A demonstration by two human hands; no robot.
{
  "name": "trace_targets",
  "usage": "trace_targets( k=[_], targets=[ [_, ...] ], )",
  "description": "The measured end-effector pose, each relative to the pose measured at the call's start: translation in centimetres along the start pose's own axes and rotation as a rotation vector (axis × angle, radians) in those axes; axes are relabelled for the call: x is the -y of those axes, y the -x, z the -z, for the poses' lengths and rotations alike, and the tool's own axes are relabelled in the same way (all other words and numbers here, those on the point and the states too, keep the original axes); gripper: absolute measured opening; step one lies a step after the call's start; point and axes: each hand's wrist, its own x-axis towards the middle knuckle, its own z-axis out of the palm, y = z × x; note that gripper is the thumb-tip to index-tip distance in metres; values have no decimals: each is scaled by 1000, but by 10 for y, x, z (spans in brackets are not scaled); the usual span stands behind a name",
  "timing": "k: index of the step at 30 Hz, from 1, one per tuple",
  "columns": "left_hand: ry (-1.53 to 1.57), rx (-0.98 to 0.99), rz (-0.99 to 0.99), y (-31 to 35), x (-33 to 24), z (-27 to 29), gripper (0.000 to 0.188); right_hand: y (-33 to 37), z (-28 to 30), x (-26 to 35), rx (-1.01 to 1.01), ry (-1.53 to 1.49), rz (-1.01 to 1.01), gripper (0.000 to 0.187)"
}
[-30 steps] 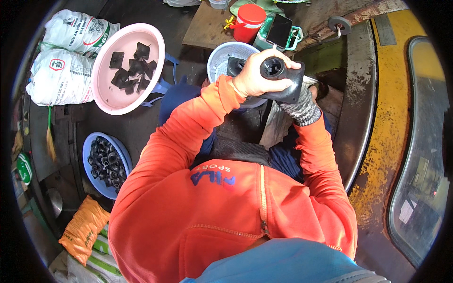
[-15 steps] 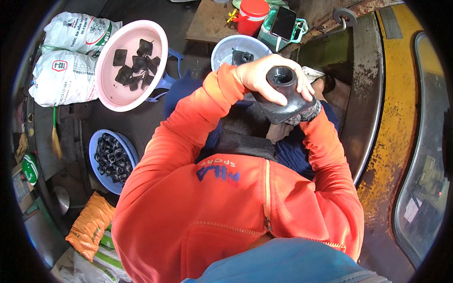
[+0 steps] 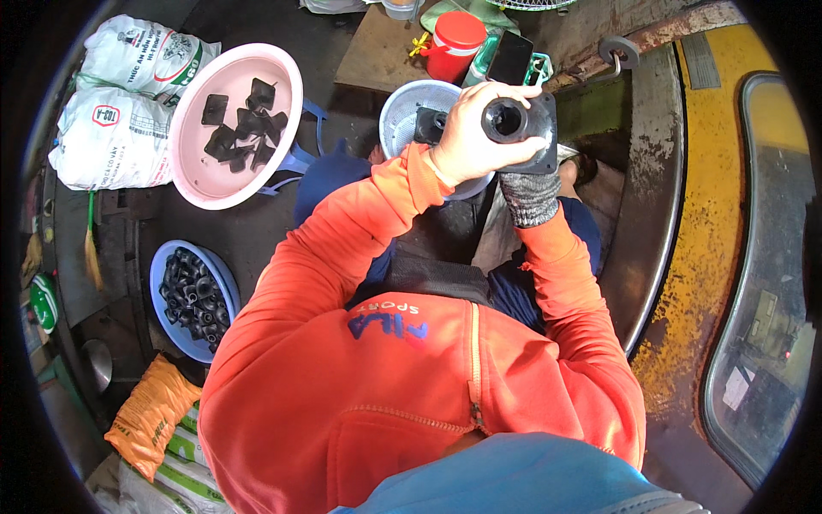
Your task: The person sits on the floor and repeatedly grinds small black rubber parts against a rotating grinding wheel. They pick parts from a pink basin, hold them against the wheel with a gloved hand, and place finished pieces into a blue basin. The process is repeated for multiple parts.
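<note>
My bare left hand [image 3: 471,137] is curled around the raised round neck of a black rubber part [image 3: 543,128] with a square flange, its thumb across the front and fingers over the far side. The neck's round opening faces up. My right hand [image 3: 530,195], in a grey knit glove, holds the same part by the flange from below; its fingers are hidden behind it. Just beyond my left hand, a white-blue mesh basket [image 3: 396,116] contains another black rubber part [image 3: 427,125], partly covered by my hand.
On the left, a pink basin [image 3: 193,176] holds several black flanged pieces, and a blue basin [image 3: 224,272] is heaped with black parts. A red jug [image 3: 455,44] and a phone [image 3: 510,58] are at the back. A rusty yellow panel [image 3: 685,334] rises on the right.
The black rubber part has moved slightly up and turned, its flange now more upright. My gloved right hand has shifted left and shows more of its back. My view has shifted slightly.
</note>
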Motion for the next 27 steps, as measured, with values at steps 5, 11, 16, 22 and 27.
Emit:
trace_targets(
  k=[5, 11, 16, 22, 27],
  targets=[
    [35, 135, -107, -6, -3, 11, 39, -4, 0, 28, -54, 25, 152, 33],
    [366, 395, 29, -7, -9, 19, 36, -1, 20, 42, 262, 544, 414, 39],
    [617, 630, 128, -7, -8, 20, 34, 31, 32, -24, 442, 325, 193, 46],
    [933, 908, 212, -19, 8, 19, 42, 33, 30, -110, 313, -1134, -655, 47],
    [321, 499, 286, -34, 6, 35, 74, -8, 31, -42, 82, 33, 198, 35]
  ],
)
